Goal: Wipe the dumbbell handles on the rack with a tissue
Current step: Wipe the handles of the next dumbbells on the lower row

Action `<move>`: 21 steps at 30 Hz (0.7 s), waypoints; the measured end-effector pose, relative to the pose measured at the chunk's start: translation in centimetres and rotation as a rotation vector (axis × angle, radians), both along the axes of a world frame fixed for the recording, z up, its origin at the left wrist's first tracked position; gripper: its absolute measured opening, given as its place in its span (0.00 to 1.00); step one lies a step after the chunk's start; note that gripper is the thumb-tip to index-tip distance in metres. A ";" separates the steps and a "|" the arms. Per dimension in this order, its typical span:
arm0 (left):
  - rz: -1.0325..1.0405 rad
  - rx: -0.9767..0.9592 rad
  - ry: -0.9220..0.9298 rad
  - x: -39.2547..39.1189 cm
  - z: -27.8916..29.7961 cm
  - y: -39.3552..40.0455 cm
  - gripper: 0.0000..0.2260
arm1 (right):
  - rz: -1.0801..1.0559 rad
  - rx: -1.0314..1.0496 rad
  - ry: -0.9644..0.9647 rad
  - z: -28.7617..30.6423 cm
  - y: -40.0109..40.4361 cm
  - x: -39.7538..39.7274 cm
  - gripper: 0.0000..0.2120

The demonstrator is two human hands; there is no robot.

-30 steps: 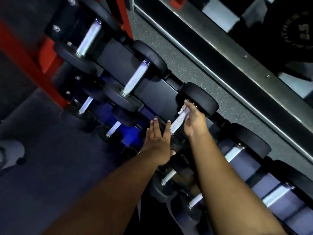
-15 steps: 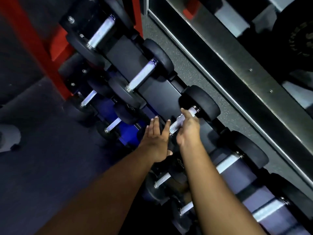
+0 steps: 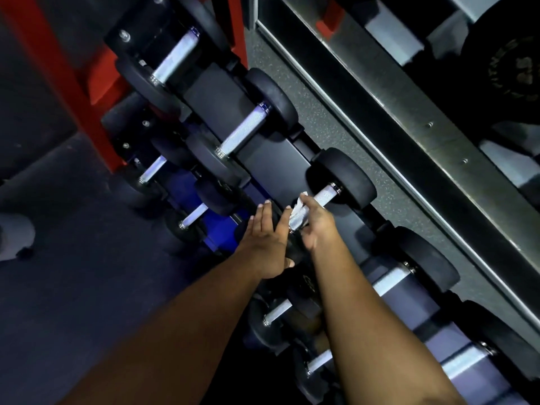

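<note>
Right hand: my right hand (image 3: 317, 222) curls around the dumbbell handle (image 3: 314, 207) with the tissue (image 3: 298, 208) trapped between my fingers and the metal.
Left hand: my left hand (image 3: 267, 242) lies flat with straight fingers just beside that handle, resting on the near weight head; it grips nothing.
Tissue: only a white crumple shows above my fingers; how much of it wraps under the bar I cannot tell.
Handle: it sits on the top tier of the rack (image 3: 271, 154), third along that row, its far end bare and bright up to the far weight head (image 3: 343, 178).
Step in hand: I judge this a wipe along the bar, with my grip at the near end.
Doing it well: I would keep the tissue spread under my fingers, squeeze lightly, and slide right up to the far collar while twisting my wrist so the underside is wiped too.
Steadying: my flat hand should press down so the dumbbell does not roll in its cradle.
Risk: the knurled metal may shred thin tissue if I drag hard.
Left to do: the other handles (image 3: 241, 130) in the row look untouched.
</note>
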State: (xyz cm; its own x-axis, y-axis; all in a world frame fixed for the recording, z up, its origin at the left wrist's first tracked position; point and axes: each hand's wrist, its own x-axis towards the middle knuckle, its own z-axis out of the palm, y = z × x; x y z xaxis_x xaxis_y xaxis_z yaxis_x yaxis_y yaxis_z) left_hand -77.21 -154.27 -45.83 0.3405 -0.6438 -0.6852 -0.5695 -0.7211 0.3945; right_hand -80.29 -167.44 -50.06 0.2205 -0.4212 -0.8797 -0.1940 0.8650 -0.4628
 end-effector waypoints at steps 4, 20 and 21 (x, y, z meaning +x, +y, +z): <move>0.005 -0.003 0.005 0.0 -0.2 0.3 0.53 | 0.077 -0.070 -0.074 0.1 1.2 -1.6 0.03; 0.008 -0.029 -0.019 -0.1 -0.7 0.3 0.53 | 0.407 -0.760 0.165 0.8 2.6 -4.6 0.24; 0.006 -0.036 -0.021 -0.1 -0.5 0.1 0.53 | 0.641 -0.913 0.283 1.0 2.5 -5.0 0.26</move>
State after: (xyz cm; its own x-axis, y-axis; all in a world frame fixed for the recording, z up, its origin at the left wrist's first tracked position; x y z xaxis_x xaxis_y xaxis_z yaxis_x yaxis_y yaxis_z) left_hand -77.28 -154.14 -46.32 0.3582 -0.6659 -0.6545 -0.5740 -0.7099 0.4082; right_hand -85.26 -164.98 -49.03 0.4676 -0.8088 -0.3566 -0.6740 -0.0652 -0.7359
